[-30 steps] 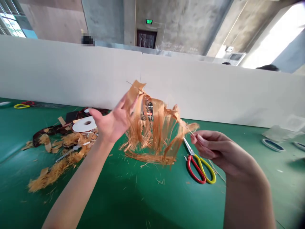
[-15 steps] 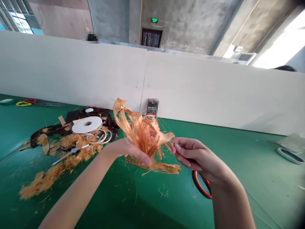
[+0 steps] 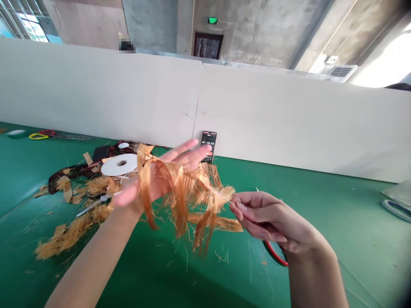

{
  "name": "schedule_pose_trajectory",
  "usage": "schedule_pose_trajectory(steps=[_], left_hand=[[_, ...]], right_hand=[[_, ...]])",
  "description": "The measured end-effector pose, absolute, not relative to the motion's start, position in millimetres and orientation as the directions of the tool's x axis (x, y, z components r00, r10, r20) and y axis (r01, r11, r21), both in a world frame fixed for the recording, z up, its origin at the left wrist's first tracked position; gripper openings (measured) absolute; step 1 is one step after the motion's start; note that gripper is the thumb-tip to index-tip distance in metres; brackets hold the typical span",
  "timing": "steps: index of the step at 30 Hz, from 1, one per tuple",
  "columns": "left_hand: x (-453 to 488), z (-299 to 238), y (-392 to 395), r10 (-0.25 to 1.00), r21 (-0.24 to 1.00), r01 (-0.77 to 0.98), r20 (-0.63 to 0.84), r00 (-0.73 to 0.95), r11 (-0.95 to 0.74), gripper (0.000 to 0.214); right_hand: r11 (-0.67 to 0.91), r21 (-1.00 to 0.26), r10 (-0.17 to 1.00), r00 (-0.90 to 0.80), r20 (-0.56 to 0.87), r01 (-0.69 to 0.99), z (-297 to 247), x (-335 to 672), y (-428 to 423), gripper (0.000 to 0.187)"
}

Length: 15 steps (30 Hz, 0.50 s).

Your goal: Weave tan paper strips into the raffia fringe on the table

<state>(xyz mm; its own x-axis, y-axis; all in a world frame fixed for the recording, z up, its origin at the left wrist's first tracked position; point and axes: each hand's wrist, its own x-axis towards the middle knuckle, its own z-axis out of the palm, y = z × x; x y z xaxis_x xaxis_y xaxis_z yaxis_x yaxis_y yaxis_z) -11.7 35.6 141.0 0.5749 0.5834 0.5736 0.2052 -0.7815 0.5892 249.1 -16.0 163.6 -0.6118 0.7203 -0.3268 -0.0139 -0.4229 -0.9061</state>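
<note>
A length of frayed orange ribbon [image 3: 180, 179] hangs in mid-air, its loose threads drooping in tufts. My right hand [image 3: 260, 214] pinches its right end between thumb and fingertips, where a thin pale strand runs into the ribbon. Behind the ribbon, my left hand [image 3: 160, 177] is open with fingers spread, and the strands drape in front of its palm. Another flat piece of orange ribbon [image 3: 221, 222] lies on the table below. Under my right hand, scissors with a red handle [image 3: 275, 253] are partly hidden.
To the left, a white spool [image 3: 111, 166] sits among brown ribbon and orange scraps [image 3: 61, 244]. Yellow-and-red-handled scissors [image 3: 40, 136] lie farther back. A phone [image 3: 208, 139] showing a timer leans on the white partition [image 3: 272, 119]. A tape roll [image 3: 396, 210] lies right on the green table [image 3: 324, 201].
My left hand has opened and turned, its fingers now spread behind the ribbon. The bunched ribbon has spread out and hangs lower. My right hand keeps its pinch.
</note>
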Motion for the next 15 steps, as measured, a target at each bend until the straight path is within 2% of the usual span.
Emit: schedule_pose_trajectory(steps=[1, 2, 3, 4, 6, 10, 12, 15], left_hand=[[-5, 139, 30, 0.59, 0.753, -0.04, 0.546, 0.594, -0.656, 0.094], [2, 136, 24, 0.594, 0.847, -0.243, 0.51, 0.622, -0.472, 0.096], [10, 132, 20, 0.599, 0.873, -0.377, 0.487, 0.635, -0.311, 0.093], [16, 130, 17, 0.638, 0.881, -0.433, 0.446, 0.627, -0.19, 0.084], [27, 126, 15, 0.727, 0.898, -0.433, 0.352, 0.589, -0.083, 0.064], [34, 125, 22, 0.871, 0.923, -0.381, 0.232, 0.434, -0.056, 0.029], [31, 126, 27, 0.909, 0.923, -0.381, 0.203, 0.365, -0.053, 0.021], [24, 121, 35, 0.951, 0.933, -0.359, 0.14, 0.276, -0.033, 0.023]], right_hand=[[-0.412, -0.911, 0.727, -0.612, -0.311, -0.026, 163, 248, -15, 0.016], [-0.396, -0.917, 0.739, -0.608, -0.29, -0.044, 163, 246, -15, 0.017], [-0.376, -0.924, 0.755, -0.6, -0.264, -0.066, 162, 244, -15, 0.018], [-0.354, -0.931, 0.776, -0.583, -0.242, -0.084, 162, 242, -16, 0.019], [-0.305, -0.946, 0.826, -0.524, -0.206, -0.109, 162, 237, -18, 0.019], [-0.235, -0.964, 0.914, -0.365, -0.175, -0.128, 160, 225, -22, 0.02], [-0.188, -0.974, 0.951, -0.271, -0.148, -0.129, 157, 218, -23, 0.02], [-0.114, -0.989, 0.982, -0.162, -0.097, -0.097, 151, 208, -23, 0.021]])
